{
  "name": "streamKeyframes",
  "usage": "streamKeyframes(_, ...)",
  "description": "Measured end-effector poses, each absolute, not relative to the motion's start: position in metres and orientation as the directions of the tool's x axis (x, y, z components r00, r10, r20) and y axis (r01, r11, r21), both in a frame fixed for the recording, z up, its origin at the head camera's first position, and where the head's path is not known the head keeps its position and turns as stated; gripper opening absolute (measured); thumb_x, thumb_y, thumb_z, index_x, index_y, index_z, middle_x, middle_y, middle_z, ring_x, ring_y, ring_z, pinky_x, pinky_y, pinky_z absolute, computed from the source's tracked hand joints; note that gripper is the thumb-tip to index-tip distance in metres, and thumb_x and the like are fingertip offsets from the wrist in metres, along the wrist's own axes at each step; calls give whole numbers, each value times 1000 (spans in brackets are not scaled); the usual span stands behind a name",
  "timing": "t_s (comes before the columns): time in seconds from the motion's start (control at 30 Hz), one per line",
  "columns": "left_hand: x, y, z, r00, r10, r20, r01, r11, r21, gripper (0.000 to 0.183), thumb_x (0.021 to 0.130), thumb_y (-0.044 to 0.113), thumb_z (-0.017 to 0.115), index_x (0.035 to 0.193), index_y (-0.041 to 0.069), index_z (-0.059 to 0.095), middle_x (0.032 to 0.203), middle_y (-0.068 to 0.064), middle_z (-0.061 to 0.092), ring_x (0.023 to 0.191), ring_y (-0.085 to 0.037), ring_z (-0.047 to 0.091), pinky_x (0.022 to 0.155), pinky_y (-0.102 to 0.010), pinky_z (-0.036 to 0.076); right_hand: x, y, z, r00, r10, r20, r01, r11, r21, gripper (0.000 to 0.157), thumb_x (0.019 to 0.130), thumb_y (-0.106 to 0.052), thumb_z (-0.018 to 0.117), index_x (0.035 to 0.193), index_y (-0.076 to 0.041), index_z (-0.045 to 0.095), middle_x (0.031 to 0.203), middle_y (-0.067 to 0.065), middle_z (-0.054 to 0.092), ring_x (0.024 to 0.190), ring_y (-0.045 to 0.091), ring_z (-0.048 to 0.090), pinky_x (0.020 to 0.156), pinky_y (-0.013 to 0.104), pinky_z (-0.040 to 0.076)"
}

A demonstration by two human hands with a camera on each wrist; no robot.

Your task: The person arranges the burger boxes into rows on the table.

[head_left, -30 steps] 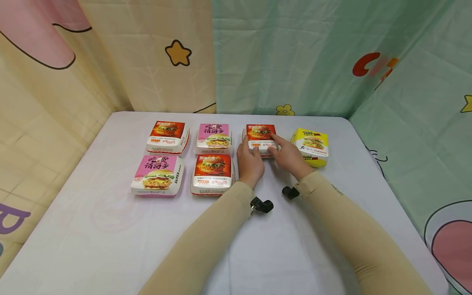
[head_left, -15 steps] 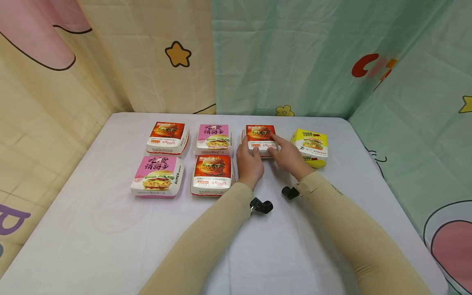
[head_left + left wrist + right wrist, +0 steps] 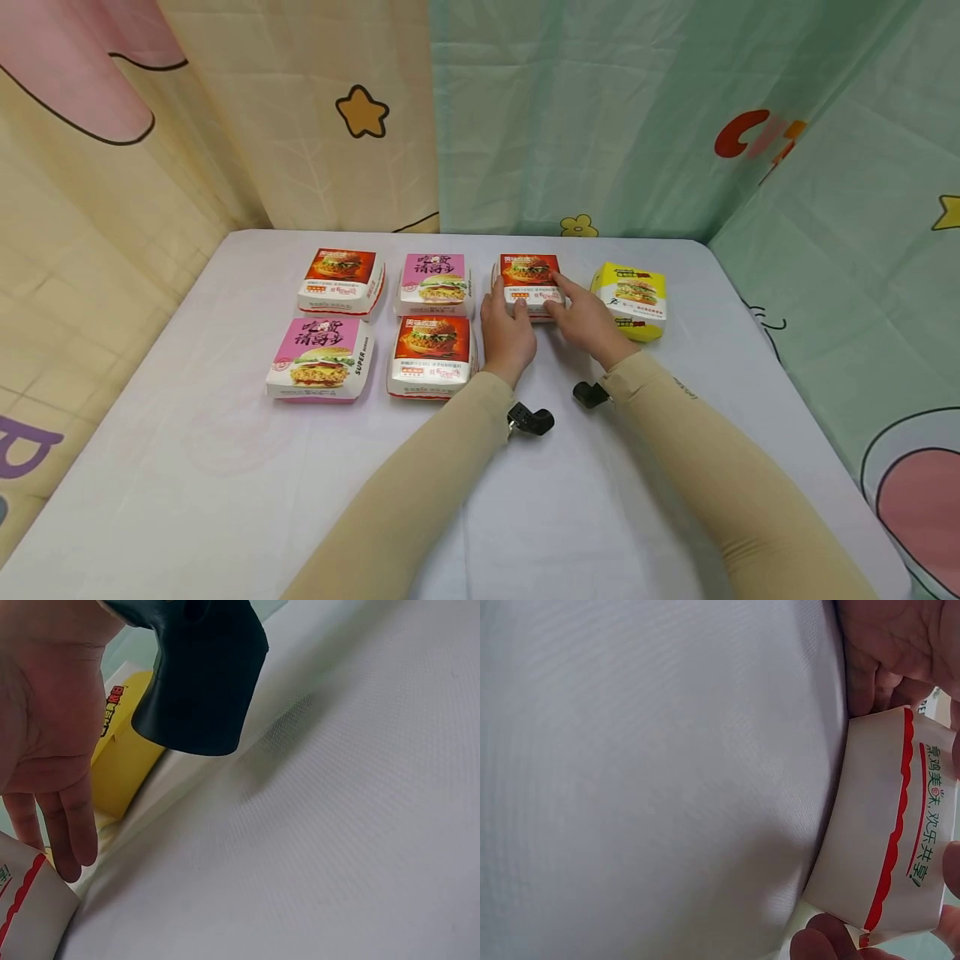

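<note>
A red and white burger box (image 3: 528,270) sits in the back row, third from the left, between my two hands. My left hand (image 3: 508,337) lies along its left side, fingers mostly straight, thumb at the front edge. From the right, my right hand (image 3: 592,323) touches the box with forefinger and thumb at the top. In the left wrist view the right hand's fingers (image 3: 79,814) reach down straight beside the box. The right wrist view has the box's white side (image 3: 866,802) with its scalloped red band, fingers at both ends.
A yellow burger box (image 3: 639,302) stands just right of my right hand. Two pink boxes (image 3: 433,275) and two more red ones (image 3: 432,354) form rows to the left, on the white-covered table (image 3: 187,492). A printed curtain (image 3: 570,108) hangs behind.
</note>
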State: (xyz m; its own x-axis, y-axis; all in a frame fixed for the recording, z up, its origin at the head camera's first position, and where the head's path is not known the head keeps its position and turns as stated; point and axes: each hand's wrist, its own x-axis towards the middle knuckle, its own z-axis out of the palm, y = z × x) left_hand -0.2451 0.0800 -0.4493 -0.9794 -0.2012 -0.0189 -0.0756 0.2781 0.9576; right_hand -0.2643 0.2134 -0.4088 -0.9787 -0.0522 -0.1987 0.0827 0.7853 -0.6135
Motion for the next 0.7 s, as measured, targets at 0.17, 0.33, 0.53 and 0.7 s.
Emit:
streamKeyframes(0.17, -244, 79, -450, -980, -198, -32, -85, 268, 960, 65, 112, 31, 49, 170, 24, 20, 175, -20, 18, 162, -35, 21, 132, -50, 23, -262, 213, -408, -978, -58, -199, 78, 786, -613, 67, 111, -38, 49, 170, -30, 18, 172, 13, 33, 110, 33, 56, 79, 38, 48)
streamKeyframes(0.33, -242, 79, -450, -977, -210, -37, -92, 262, 961, 70, 111, 31, 51, 171, 26, 16, 176, -21, 10, 164, -38, 14, 132, -52, 21, -260, 213, -406, -979, -68, -193, 65, 793, -606, 69, 111, -39, 49, 171, -28, 16, 171, 16, 34, 107, 34, 58, 82, 40, 50)
streamKeyframes(0.53, -237, 81, -447, -974, -222, -44, -100, 248, 963, 74, 110, 31, 54, 171, 30, 12, 177, -18, 5, 164, -37, 10, 132, -55, 19, -254, 215, -403, -983, -64, -173, 53, 799, -599, 72, 111, -40, 50, 171, -24, 14, 171, 16, 33, 116, 36, 58, 92, 47, 52)
streamKeyframes(0.7, -229, 84, -440, -975, -216, -43, -92, 220, 971, 77, 109, 32, 56, 171, 28, 10, 178, -16, 2, 165, -36, 8, 131, -56, 20, -247, 217, -399, -987, -77, -144, 22, 809, -588, 75, 110, -40, 52, 171, -20, 13, 173, 17, 29, 135, 41, 57, 109, 55, 51)
